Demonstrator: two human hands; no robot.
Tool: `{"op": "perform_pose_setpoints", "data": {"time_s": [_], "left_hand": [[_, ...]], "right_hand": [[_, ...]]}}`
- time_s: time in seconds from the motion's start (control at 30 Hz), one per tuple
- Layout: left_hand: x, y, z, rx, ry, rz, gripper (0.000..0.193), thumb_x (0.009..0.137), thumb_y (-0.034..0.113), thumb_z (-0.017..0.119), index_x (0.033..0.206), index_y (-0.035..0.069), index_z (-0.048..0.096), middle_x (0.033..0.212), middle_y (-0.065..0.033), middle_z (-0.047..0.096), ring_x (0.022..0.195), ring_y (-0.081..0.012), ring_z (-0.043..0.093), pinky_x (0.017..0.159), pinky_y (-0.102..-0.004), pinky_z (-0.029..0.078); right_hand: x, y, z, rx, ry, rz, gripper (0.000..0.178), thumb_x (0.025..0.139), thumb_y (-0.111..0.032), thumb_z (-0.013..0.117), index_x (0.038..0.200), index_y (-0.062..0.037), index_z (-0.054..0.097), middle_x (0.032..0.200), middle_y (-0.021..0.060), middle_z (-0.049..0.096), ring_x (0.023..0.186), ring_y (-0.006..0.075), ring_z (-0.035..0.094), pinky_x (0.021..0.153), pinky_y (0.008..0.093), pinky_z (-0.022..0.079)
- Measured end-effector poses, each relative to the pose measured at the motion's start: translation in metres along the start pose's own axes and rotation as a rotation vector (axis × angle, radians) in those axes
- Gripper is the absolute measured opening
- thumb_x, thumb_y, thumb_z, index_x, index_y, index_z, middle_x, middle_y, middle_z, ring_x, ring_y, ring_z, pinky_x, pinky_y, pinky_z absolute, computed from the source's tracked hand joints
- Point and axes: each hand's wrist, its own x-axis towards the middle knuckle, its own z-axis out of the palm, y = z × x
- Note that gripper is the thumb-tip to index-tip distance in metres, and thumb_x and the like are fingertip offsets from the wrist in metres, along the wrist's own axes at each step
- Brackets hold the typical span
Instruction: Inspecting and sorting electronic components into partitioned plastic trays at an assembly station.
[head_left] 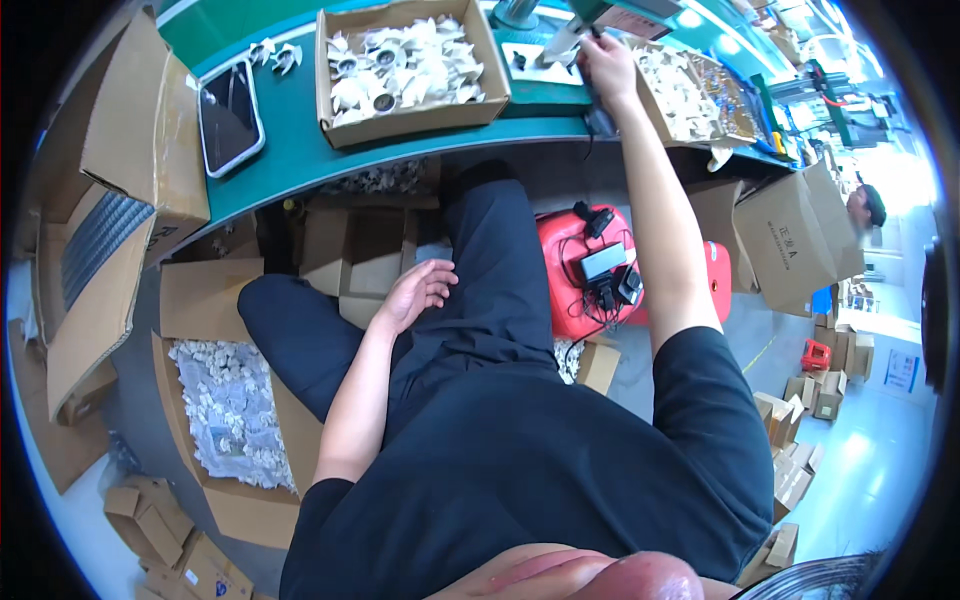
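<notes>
Green bench [300, 130] ahead; right hand [608, 72], grip unclear, by white cylinder [562, 46] leaning rightward; left hand [418, 294] empty, relaxed.

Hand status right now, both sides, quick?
Left hand: open, fingers loosely curled, nothing visible in it, over the dark trousers.
Right hand: fingers curled at the bench machine; can't tell whether it's holding anything.

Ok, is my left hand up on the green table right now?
No, your left hand is down by your lap, apart from the green table.
</notes>
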Motion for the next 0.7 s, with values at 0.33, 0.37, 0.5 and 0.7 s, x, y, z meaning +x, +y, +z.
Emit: {"op": "perform_pose_setpoints", "data": {"time_s": [0.33, 0.37, 0.5, 0.7], "left_hand": [[-0.013, -0.009, -0.006, 0.01, -0.015, 0.038, 0.039, 0.111, 0.039, 0.049, 0.131, 0.008, 0.063, 0.114, -0.0048, 0.071, 0.092, -0.0114, 0.068, 0.078, -0.0276, 0.055], [-0.013, -0.008, -0.006, 0.027, -0.019, 0.038, 0.039, 0.112, 0.038, 0.049, 0.131, 0.008, 0.063, 0.114, -0.0048, 0.072, 0.092, -0.0113, 0.068, 0.077, -0.0272, 0.055], [-0.026, 0.0, -0.007, 0.049, 0.009, 0.099, 0.041, 0.112, 0.039, 0.048, 0.132, 0.007, 0.062, 0.114, -0.0044, 0.072, 0.094, -0.011, 0.067, 0.08, -0.0283, 0.055], [-0.108, 0.051, 0.007, -0.017, 0.071, 0.357, 0.045, 0.111, 0.039, 0.05, 0.136, 0.002, 0.057, 0.119, -0.0092, 0.069, 0.097, -0.0133, 0.066, 0.085, -0.0298, 0.054]], "right_hand": [[-0.066, -0.051, 0.001, 0.037, -0.074, -0.374, 0.041, 0.087, -0.016, 0.081, 0.126, -0.0042, 0.074, 0.112, 0.0075, 0.077, 0.104, 0.0149, 0.069, 0.094, 0.0325, 0.053], [-0.067, -0.05, 0.004, 0.079, -0.023, -0.37, 0.04, 0.087, -0.014, 0.081, 0.125, -0.003, 0.074, 0.111, 0.0083, 0.077, 0.102, 0.0158, 0.07, 0.093, 0.033, 0.054], [-0.069, -0.033, 0.018, 0.14, 0.146, -0.342, 0.035, 0.088, -0.01, 0.081, 0.121, 0.001, 0.074, 0.112, 0.0106, 0.077, 0.102, 0.0175, 0.07, 0.093, 0.0332, 0.055], [-0.064, -0.014, 0.019, 0.277, 0.165, -0.212, 0.029, 0.096, -0.007, 0.077, 0.122, 0.0035, 0.071, 0.111, 0.0093, 0.074, 0.101, 0.0151, 0.069, 0.089, 0.0296, 0.056]]}}
